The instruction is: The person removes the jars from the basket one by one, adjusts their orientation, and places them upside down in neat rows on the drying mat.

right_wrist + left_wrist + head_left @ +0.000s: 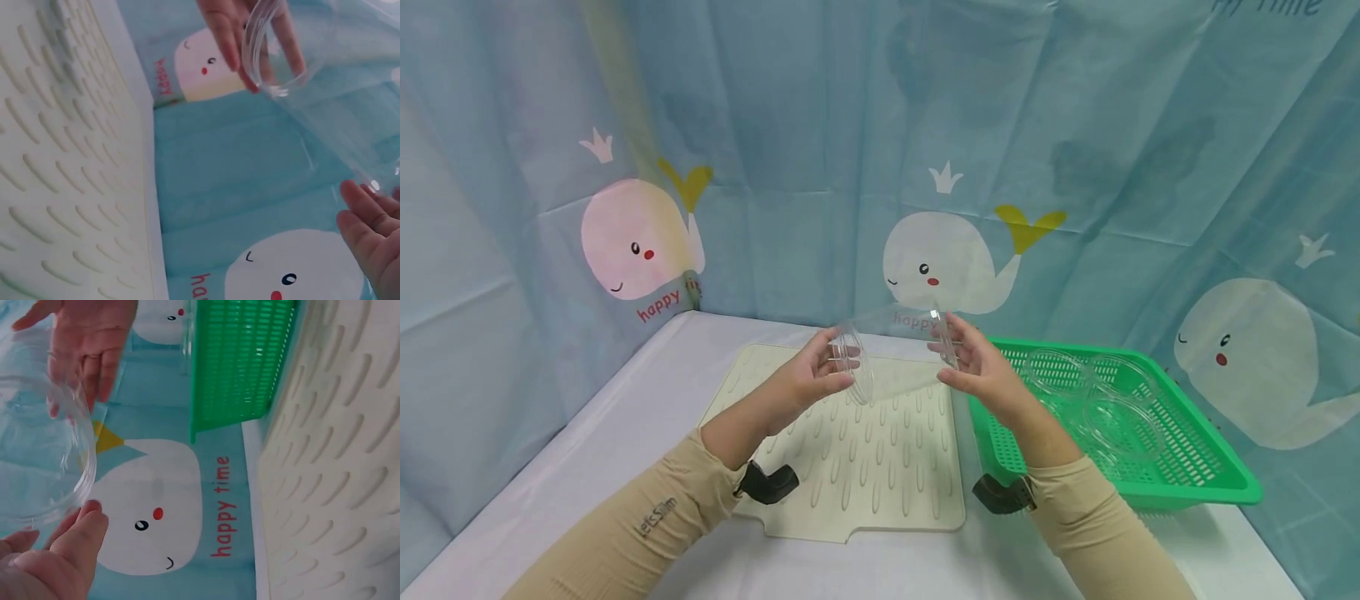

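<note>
A clear plastic container (pixel 855 367) with a ringed end is held up sideways above the pale draining mat (pixel 880 467). My left hand (pixel 797 375) holds the ringed end, thumb on the near side and fingers beyond it. At the opposite end, my right hand (pixel 981 367) supports the container with spread, mostly extended fingers. In the left wrist view, the container's round rim (pixel 87 462) meets the left fingertips, and the right palm (pixel 94 337) faces the camera. The right wrist view shows left fingers partly seen through the clear wall, and right fingertips (pixel 356 200) at the other end.
A green slotted basket (pixel 1232 483) with several round clear containers (pixel 1120 425) stands right of the mat, behind the right forearm. White cloth (pixel 625 408) covers the table. A blue whale-print curtain (pixel 790 167) hangs behind. Black wrist mounts (pixel 767 483) project inward from both sleeves.
</note>
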A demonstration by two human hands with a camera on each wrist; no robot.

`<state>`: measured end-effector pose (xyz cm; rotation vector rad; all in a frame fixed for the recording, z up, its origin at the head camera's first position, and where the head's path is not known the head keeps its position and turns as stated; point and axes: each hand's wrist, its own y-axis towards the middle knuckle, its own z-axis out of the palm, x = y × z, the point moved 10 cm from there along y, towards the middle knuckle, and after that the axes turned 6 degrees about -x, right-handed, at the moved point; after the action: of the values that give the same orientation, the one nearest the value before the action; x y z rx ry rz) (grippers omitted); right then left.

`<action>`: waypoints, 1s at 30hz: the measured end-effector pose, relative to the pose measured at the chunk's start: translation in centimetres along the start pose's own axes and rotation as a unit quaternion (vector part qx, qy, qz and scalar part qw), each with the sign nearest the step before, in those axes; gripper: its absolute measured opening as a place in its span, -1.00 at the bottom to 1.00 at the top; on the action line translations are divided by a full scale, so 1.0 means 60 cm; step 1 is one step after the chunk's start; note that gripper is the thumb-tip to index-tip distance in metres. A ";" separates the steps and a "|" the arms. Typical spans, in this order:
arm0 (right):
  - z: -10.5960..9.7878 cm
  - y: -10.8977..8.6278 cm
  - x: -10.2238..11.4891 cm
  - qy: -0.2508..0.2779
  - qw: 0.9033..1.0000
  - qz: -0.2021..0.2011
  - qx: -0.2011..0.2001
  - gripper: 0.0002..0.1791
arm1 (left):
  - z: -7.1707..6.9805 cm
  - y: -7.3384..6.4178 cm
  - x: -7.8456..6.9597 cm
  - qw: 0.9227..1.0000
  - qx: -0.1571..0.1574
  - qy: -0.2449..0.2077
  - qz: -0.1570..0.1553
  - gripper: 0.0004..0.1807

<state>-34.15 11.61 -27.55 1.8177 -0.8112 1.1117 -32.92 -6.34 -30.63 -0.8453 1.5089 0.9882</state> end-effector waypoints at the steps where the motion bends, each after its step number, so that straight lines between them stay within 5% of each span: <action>1: -0.002 0.000 0.002 0.011 1.000 -0.004 -0.005 -0.03 | 0.002 0.000 0.004 1.000 0.008 0.010 0.001 -0.03; 7: -0.010 0.003 0.013 0.071 0.996 -0.028 -0.040 0.05 | 0.014 0.003 0.025 0.998 0.036 0.059 0.008 -0.17; 13: 0.003 0.004 0.016 0.117 0.992 -0.030 -0.029 0.14 | 0.020 0.003 0.050 0.994 0.047 0.100 0.005 -0.27; 16: 0.014 0.003 0.013 0.118 0.993 -0.021 -0.006 0.21 | 0.024 0.003 0.057 0.993 0.059 0.105 0.008 -0.26; 23: 0.027 0.002 0.020 0.088 0.995 -0.041 0.017 0.03 | 0.023 0.003 0.062 0.991 0.071 0.117 0.013 -0.22; 27: 0.025 0.000 0.031 0.074 0.995 -0.072 0.009 0.01 | 0.012 0.001 0.064 0.983 0.075 0.164 0.017 -0.22; 30: 0.023 -0.003 0.041 0.070 0.991 -0.110 0.004 0.02 | -0.014 -0.002 0.066 0.970 0.055 0.236 0.019 -0.25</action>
<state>-32.52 10.24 -25.70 1.7656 -0.5104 1.0856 -33.74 -7.14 -34.53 -1.0217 1.9696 0.7514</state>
